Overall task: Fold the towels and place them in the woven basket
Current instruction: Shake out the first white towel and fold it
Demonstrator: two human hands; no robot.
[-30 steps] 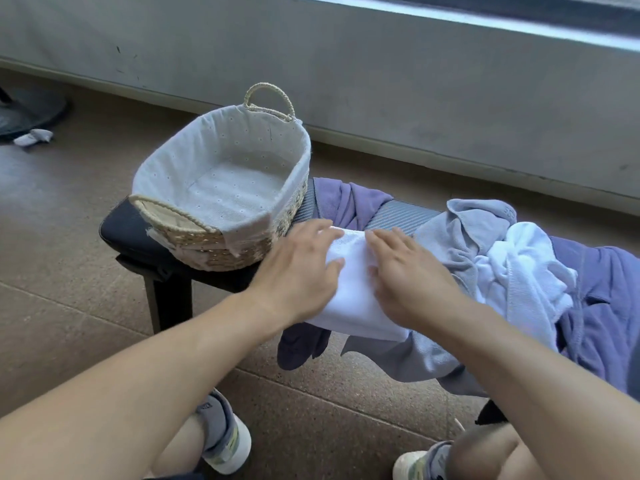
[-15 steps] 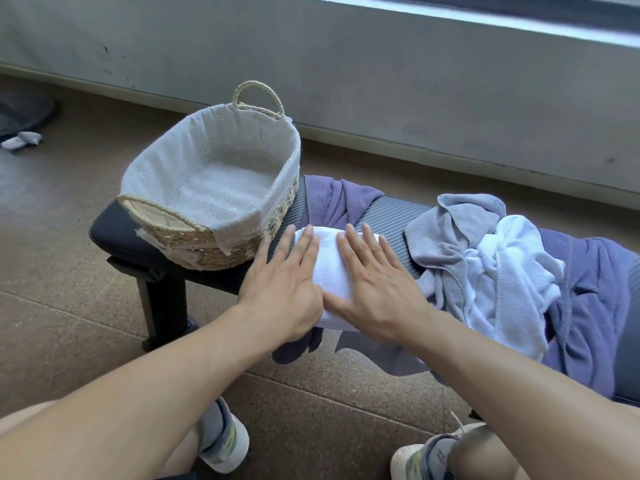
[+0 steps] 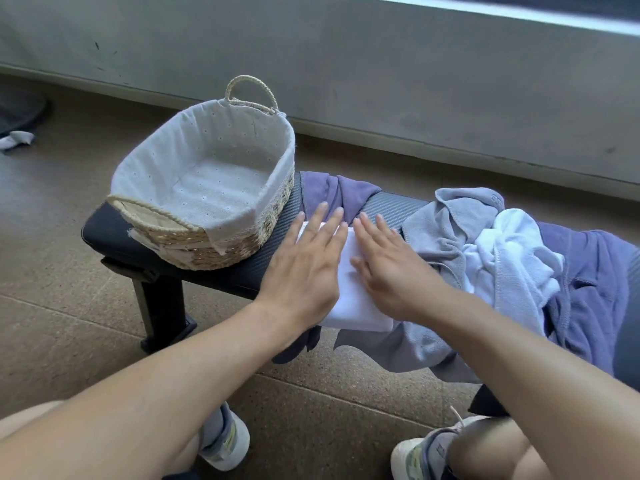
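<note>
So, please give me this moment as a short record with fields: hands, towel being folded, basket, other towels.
left hand: flat, fingers straight, presses on the folded white towel
right hand: flat, presses on the same towel
folded white towel: lies on the bench
woven basket: stands on the bench, no towel inside
unfolded pile: grey, white and purple towels, right of the hands

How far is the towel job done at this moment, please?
Done: nothing stored; the basket holds no towel. In hand: both hands, left and right, press flat a folded white towel. Left: the crumpled pile on the bench.
</note>
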